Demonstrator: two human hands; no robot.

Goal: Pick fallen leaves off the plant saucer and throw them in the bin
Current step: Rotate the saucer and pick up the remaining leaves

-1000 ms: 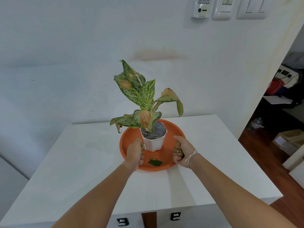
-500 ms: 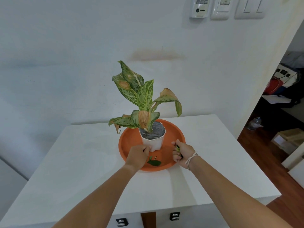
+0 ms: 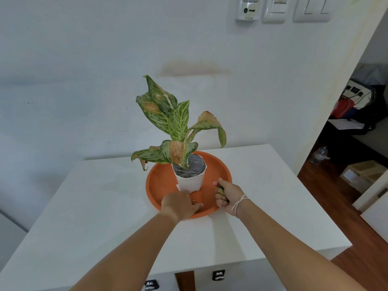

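Observation:
A round orange saucer (image 3: 159,181) sits on a white table (image 3: 100,206) and holds a white pot (image 3: 190,181) with a speckled green plant (image 3: 178,127). My left hand (image 3: 179,203) lies palm down over the saucer's front part, covering the spot where a green fallen leaf lay. Its fingers curl downward and their tips are hidden. A small tan scrap (image 3: 194,200) shows beside its thumb. My right hand (image 3: 227,195) rests at the saucer's right front rim, fisted around green leaves (image 3: 222,190). No bin is in view.
The table stands against a white wall with switches and a controller (image 3: 248,7) high up. Drawer handles (image 3: 218,275) show under the front edge. To the right, a doorway opens onto a wooden floor (image 3: 327,198) with boxes and bags.
My left hand has moved right and forward from beside the pot onto the green leaf, which is now hidden under it. My right hand has stayed fisted at the rim.

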